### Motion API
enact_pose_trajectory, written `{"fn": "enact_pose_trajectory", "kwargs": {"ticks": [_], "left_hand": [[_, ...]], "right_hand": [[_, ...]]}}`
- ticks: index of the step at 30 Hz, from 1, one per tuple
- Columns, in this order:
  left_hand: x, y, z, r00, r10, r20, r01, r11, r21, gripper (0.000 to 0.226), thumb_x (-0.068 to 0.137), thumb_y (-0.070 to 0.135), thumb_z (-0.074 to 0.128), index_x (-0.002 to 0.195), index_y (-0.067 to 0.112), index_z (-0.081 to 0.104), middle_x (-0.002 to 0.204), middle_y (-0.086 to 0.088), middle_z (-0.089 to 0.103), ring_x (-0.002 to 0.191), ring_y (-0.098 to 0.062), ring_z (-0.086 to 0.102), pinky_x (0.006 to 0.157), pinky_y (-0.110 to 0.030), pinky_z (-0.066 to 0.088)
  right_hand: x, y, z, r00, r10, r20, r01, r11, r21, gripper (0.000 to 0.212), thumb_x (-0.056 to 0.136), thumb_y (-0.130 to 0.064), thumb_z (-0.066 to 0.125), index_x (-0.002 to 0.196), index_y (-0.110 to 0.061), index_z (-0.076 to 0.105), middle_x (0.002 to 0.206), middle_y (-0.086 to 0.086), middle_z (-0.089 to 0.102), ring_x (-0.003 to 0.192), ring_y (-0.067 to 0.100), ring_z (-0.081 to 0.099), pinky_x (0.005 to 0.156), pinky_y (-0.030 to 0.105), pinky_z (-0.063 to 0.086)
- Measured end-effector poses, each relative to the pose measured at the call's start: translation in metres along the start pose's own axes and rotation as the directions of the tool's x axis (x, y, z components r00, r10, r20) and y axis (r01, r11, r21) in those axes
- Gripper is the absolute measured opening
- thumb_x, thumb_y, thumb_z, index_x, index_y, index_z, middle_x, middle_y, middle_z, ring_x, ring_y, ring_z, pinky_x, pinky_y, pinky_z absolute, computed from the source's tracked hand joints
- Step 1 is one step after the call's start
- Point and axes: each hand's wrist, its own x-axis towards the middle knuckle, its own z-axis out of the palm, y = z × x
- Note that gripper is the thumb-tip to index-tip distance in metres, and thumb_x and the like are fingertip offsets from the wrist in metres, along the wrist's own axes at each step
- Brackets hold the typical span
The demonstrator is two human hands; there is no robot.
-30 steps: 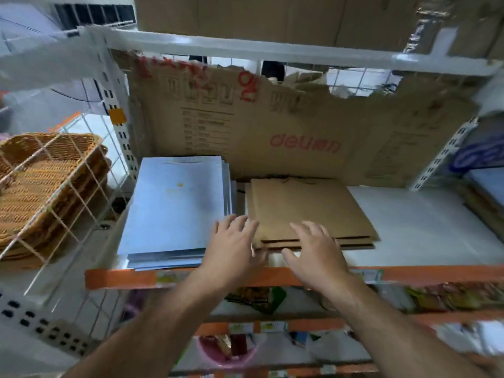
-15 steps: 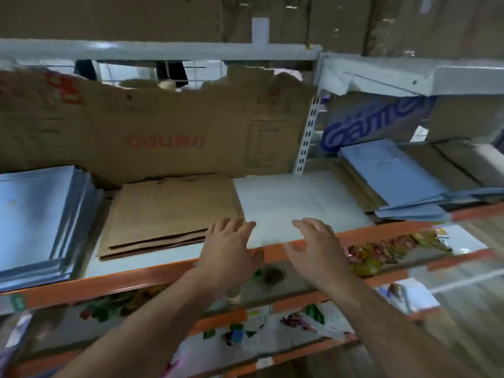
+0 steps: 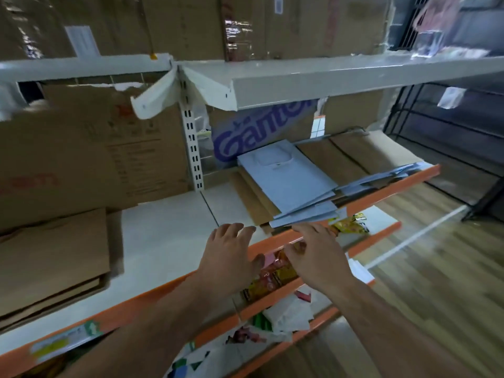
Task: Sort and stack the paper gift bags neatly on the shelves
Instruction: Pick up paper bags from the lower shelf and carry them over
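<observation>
A messy pile of flat light-blue gift bags (image 3: 289, 178) lies askew on brown bags (image 3: 255, 199) on the right shelf section, some sticking out over the orange shelf edge (image 3: 381, 193). More brown bags (image 3: 362, 154) lie behind them to the right. A neat stack of brown paper bags (image 3: 51, 257) rests at the left of the white shelf (image 3: 169, 236). My left hand (image 3: 231, 255) hovers open over the shelf's front edge. My right hand (image 3: 316, 252) is open too, just below the overhanging blue bags, holding nothing.
Flattened cardboard (image 3: 90, 154) lines the shelf back, with a blue-lettered box (image 3: 259, 132) to the right. An upper white shelf (image 3: 327, 80) carries boxes. Lower orange-edged shelves hold snack packets (image 3: 272, 274). A black wire rack (image 3: 447, 148) stands at right over the wooden floor (image 3: 436, 268).
My view has swung right, away from the neat blue and brown stacks toward the messy pile. Both hands have left the brown stack and travelled right with it, still empty.
</observation>
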Motion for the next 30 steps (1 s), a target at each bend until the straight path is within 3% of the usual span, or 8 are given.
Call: {"fn": "enact_pose_trajectory", "kwargs": {"ticks": [4,7,12,17,20,22,26,30], "left_hand": [[0.052,0.020,0.007,0.998,0.061,0.009,-0.060,0.998,-0.035,0.062,0.087,0.053,0.051,0.144,0.028,0.043,0.145,0.005,0.046,0.137,-0.024,0.035,0.114,-0.038,0.029],[0.097,0.029,0.012,0.995,0.099,-0.017,-0.100,0.994,-0.051,0.066,0.077,0.058,0.039,0.135,0.029,0.049,0.135,0.004,0.054,0.130,-0.025,0.045,0.106,-0.041,0.039],[0.157,0.039,0.017,0.989,0.143,0.041,-0.143,0.990,-0.014,0.078,0.082,0.058,0.052,0.150,0.026,0.034,0.157,-0.003,0.034,0.146,-0.027,0.026,0.116,-0.047,0.031],[0.191,0.041,0.026,0.987,0.149,0.058,-0.150,0.989,0.015,0.075,0.086,0.057,0.060,0.149,0.025,0.034,0.155,0.001,0.031,0.144,-0.025,0.023,0.112,-0.045,0.035],[0.206,0.044,0.032,0.991,0.106,0.087,-0.110,0.993,0.042,0.078,0.088,0.057,0.058,0.152,0.025,0.027,0.160,0.000,0.021,0.147,-0.026,0.016,0.114,-0.051,0.033],[0.214,0.047,0.037,0.995,0.064,0.075,-0.067,0.997,0.046,0.077,0.089,0.061,0.054,0.152,0.025,0.027,0.161,0.000,0.020,0.147,-0.026,0.016,0.113,-0.052,0.035],[0.223,0.053,0.041,0.998,-0.043,0.044,0.043,0.999,0.013,0.076,0.086,0.065,0.053,0.149,0.025,0.034,0.157,0.001,0.026,0.145,-0.025,0.021,0.110,-0.054,0.038],[0.228,0.069,0.044,0.983,-0.182,0.009,0.183,0.983,-0.026,0.075,0.089,0.059,0.057,0.151,0.025,0.033,0.159,0.000,0.026,0.147,-0.024,0.018,0.115,-0.048,0.032]], "right_hand": [[0.032,0.031,-0.012,0.998,0.068,0.004,-0.068,0.997,-0.030,0.049,0.095,-0.043,0.053,0.140,-0.023,0.052,0.140,-0.003,0.049,0.130,0.020,0.044,0.109,0.036,0.038],[0.062,0.050,-0.023,0.993,0.112,-0.021,-0.113,0.993,-0.042,0.047,0.095,-0.042,0.054,0.137,-0.022,0.052,0.139,0.000,0.052,0.127,0.022,0.047,0.104,0.035,0.041],[0.109,0.070,-0.034,0.985,0.167,-0.052,-0.168,0.986,-0.012,0.052,0.097,-0.043,0.051,0.146,-0.026,0.045,0.150,-0.005,0.042,0.137,0.017,0.039,0.107,0.033,0.037],[0.143,0.088,-0.031,0.981,0.189,-0.052,-0.189,0.982,-0.005,0.052,0.096,-0.043,0.053,0.144,-0.026,0.047,0.146,-0.006,0.047,0.128,0.016,0.049,0.100,0.032,0.045],[0.167,0.106,-0.032,0.985,0.166,-0.045,-0.166,0.986,0.012,0.051,0.095,-0.043,0.056,0.140,-0.020,0.050,0.137,0.000,0.054,0.120,0.021,0.055,0.097,0.038,0.050],[0.186,0.120,-0.031,0.989,0.142,-0.036,-0.143,0.990,-0.011,0.046,0.094,-0.044,0.056,0.130,-0.015,0.053,0.123,0.005,0.058,0.111,0.024,0.057,0.085,0.037,0.051],[0.220,0.141,-0.033,0.995,0.090,0.043,-0.090,0.996,0.003,0.031,0.093,-0.040,0.055,0.106,-0.013,0.053,0.094,0.001,0.053,0.090,0.024,0.056,0.066,0.030,0.036],[0.245,0.152,-0.037,0.991,0.036,0.129,-0.047,0.996,0.082,0.030,0.090,-0.040,0.056,0.106,-0.016,0.051,0.097,0.001,0.058,0.088,0.020,0.056,0.066,0.031,0.039]]}}
